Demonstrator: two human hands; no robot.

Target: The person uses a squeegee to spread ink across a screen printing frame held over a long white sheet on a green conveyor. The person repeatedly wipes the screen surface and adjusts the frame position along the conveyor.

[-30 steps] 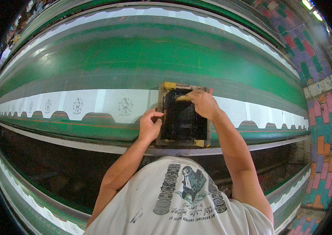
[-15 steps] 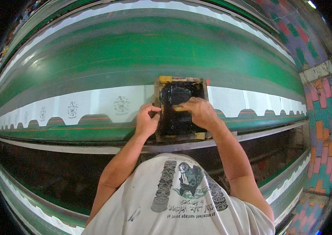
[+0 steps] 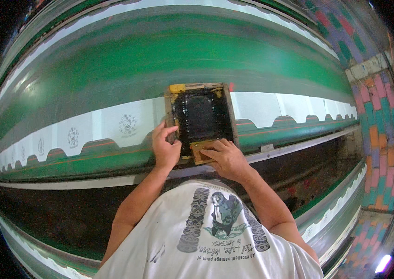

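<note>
Squeegee [image 3: 199, 154] clamped by fingers of the right hand [image 3: 228, 159], the nearer one, lying seemingly crosswise in long axis at the near end of the frame [image 3: 231, 116] on the tabletop [image 3: 159, 60], right of the left hand [image 3: 165, 149], with fingers apart at the frame's left side.

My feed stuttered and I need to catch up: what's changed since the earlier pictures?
The right hand has drawn the scraper from the far part of the dark frame to its near end, toward the person; the scraper's broad face now shows. Nothing was visibly let go. The left hand stays at the frame's left side, the frame on the white strip.
</note>
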